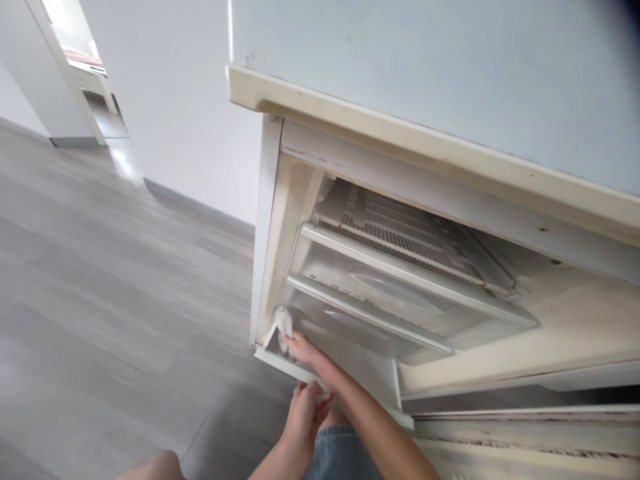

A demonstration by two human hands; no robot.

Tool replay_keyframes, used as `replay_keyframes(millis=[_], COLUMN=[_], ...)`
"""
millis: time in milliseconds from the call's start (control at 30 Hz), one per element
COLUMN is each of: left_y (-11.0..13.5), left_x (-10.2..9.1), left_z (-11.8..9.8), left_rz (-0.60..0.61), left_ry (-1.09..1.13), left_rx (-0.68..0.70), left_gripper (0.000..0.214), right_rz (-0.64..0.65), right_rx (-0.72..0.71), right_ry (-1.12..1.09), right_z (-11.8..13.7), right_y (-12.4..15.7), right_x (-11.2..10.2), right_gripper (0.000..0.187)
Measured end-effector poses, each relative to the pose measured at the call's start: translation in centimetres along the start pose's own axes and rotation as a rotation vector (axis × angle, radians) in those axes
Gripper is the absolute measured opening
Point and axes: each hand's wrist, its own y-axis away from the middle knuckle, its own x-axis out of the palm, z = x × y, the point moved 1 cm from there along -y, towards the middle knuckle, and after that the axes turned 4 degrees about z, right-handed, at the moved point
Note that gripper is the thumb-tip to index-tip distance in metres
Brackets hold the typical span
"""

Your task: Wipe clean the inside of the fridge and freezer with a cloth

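Observation:
My right hand (299, 348) reaches into the bottom left corner of an open freezer compartment (280, 220) and is closed on a small white cloth (285, 325), pressed against the inner wall by the lowest clear drawer (350, 327). My left hand (306, 408) rests lower down, fingers curled on the front lip of the bottom tray (280, 363). Above the drawers sits a white wire shelf (400, 230). My knees show at the bottom edge.
The appliance's open door (525, 427) stretches to the right, its gasket edge stained. The closed upper door (425, 67) looms overhead. Grey plank floor (100, 280) spreads to the left, with a white wall and a doorway (85, 80) beyond.

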Motion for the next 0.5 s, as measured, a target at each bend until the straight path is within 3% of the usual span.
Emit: replay_keyframes(millis=[100, 167, 233, 333, 500], left_y=[-0.2, -0.3, -0.3, -0.2, 0.4], left_x=[0.2, 0.3, 0.4, 0.2, -0.2], left_z=[0.1, 0.2, 0.2, 0.1, -0.3], left_rz=[0.011, 0.011, 0.006, 0.002, 0.016], left_ry=[0.000, -0.003, -0.007, -0.010, 0.012], left_rx=[0.004, 0.004, 0.001, -0.010, -0.010], left_gripper=[0.020, 0.020, 0.017, 0.013, 0.012], right_rz=[0.162, 0.193, 0.086, -0.180, -0.524], right_rx=[-0.007, 0.042, 0.116, 0.173, 0.223], right_ry=[0.030, -0.002, -0.080, -0.181, -0.154], right_z=[0.6, 0.8, 0.8, 0.5, -1.0], right_y=[2.0, 2.7, 2.9, 2.5, 2.4], right_x=[-0.2, -0.5, -1.2, -2.7, -4.9], right_gripper=[0.028, 0.023, 0.018, 0.017, 0.026])
